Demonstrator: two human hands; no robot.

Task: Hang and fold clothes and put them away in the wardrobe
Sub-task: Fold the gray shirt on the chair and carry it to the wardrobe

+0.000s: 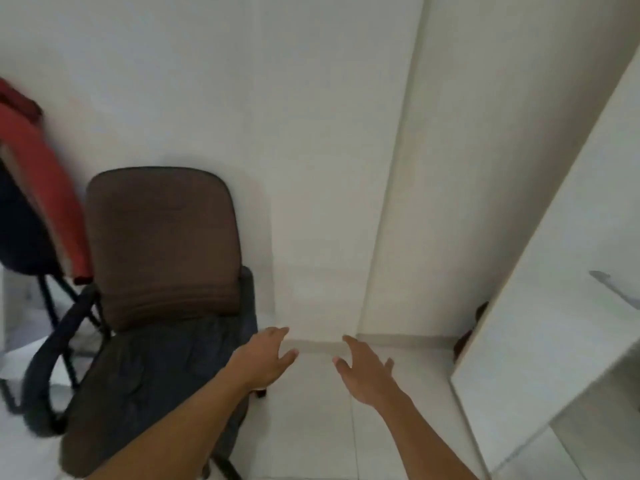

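Observation:
A dark grey-blue garment [162, 368] lies spread over the seat of a brown office chair [162, 237] at the left. My left hand [266, 358] hovers open at the chair's right edge, fingers spread, holding nothing. My right hand [367, 372] is open too, a little to the right over the pale floor, empty. A white wardrobe door [554, 306] stands open at the right, with a metal handle [620, 289] on it. The wardrobe's inside is out of view.
A red cloth [45, 188] hangs over a dark item on a black folding stand [59, 306] at the far left. White walls meet in a corner ahead. A dark object [471, 330] peeks out behind the door's edge near the floor.

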